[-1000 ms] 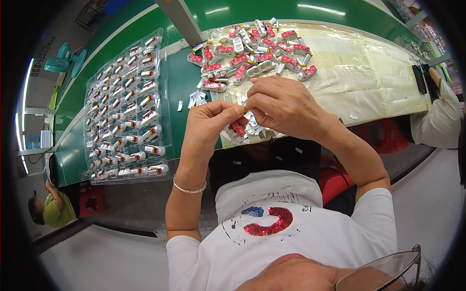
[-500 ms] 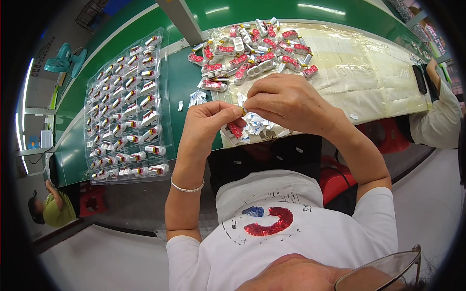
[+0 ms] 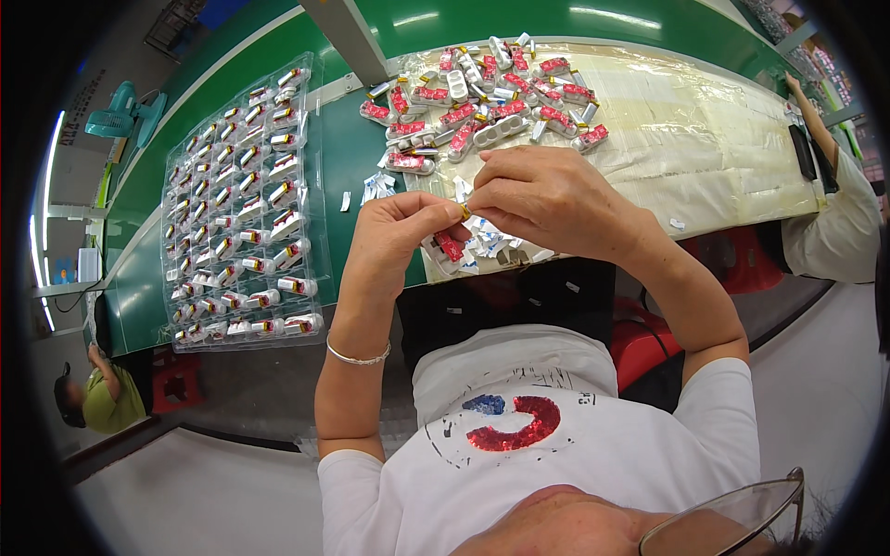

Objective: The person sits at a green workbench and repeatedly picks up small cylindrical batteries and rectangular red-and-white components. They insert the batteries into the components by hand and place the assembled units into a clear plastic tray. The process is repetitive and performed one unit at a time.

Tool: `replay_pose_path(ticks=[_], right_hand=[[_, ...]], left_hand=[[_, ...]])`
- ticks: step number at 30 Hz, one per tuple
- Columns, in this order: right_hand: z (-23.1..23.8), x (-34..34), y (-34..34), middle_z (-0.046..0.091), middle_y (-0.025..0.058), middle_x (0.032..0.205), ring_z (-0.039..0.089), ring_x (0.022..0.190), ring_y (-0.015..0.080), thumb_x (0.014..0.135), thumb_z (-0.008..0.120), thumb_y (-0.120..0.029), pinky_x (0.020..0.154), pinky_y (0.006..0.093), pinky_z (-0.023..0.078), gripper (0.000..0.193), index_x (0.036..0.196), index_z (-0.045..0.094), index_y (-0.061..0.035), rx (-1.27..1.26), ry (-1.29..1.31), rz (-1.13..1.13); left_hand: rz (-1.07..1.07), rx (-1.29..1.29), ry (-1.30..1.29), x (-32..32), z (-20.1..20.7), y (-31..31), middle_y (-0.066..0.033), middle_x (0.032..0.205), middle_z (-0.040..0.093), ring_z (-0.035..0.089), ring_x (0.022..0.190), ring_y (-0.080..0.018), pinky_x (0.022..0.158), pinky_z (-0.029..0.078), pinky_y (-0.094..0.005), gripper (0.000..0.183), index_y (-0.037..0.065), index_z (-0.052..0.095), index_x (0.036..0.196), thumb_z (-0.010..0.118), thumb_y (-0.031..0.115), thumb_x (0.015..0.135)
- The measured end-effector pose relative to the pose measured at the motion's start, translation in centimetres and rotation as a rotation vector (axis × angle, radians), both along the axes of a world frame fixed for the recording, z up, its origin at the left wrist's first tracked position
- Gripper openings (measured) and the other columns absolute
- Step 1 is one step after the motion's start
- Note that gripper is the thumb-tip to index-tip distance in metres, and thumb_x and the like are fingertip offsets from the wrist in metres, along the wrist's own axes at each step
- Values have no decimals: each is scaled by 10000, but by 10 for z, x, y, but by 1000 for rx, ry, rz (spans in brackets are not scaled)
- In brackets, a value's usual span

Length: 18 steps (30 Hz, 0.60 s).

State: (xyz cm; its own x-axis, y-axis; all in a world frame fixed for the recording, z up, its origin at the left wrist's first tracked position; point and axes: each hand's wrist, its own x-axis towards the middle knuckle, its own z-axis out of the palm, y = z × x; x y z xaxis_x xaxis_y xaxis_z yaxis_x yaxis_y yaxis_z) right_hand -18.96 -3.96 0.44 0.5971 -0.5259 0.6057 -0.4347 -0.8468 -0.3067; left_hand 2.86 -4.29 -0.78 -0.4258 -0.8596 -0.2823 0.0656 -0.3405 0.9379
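Over the near edge of the worktable, my left hand (image 3: 399, 230) and my right hand (image 3: 549, 196) meet fingertip to fingertip. Between the left thumb and forefinger is a small gold-ended cylinder (image 3: 464, 212), mostly covered by the fingers. My right fingers are pinched against it; what they grip is hidden. Right below the left fingers lies a white oblong plastic part with a red face (image 3: 449, 246). White paper slips (image 3: 491, 239) are heaped beneath the right hand. Farther back lies a pile of similar red-and-white parts (image 3: 464, 111) with silver cylinders.
On the left, a clear plastic tray (image 3: 315, 232) holds rows of white parts with cylinders. A green post (image 3: 343, 37) rises behind. More slips (image 3: 378, 186) lie beside the pile. At the far right a co-worker's arm (image 3: 816, 120) reaches over the table; another person (image 3: 111, 398) is far left.
My hands stay nearly in place, with the right fingers shifting slightly at the cylinder. At the far right, the co-worker's arm has stretched farther over the table.
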Motion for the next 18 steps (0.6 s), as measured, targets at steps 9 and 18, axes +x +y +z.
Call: replay_pose_path(ticks=[9, 18], right_hand=[[-2, 3, 2, 632, 79, 826, 666, 842, 296, 726, 697, -14, 773, 380, 562, 131, 818, 606, -32, 109, 27, -59], [-3, -7, 0, 650, 38, 844, 622, 746, 120, 826, 604, -2, 693, 258, 510, 71, 885, 641, 1, 688, -672, -91]], left_hand=[[-3, -11, -17, -1, -1, 1, -119, 748, 700, 650, 647, -141, 631, 507, -263, 177, -46, 704, 876, 705, 127, 839], [14, -72, 59, 2, -2, 4, -145, 814, 704, 675, 703, -165, 655, 528, -268, 165, -36, 686, 914, 659, 121, 868]])
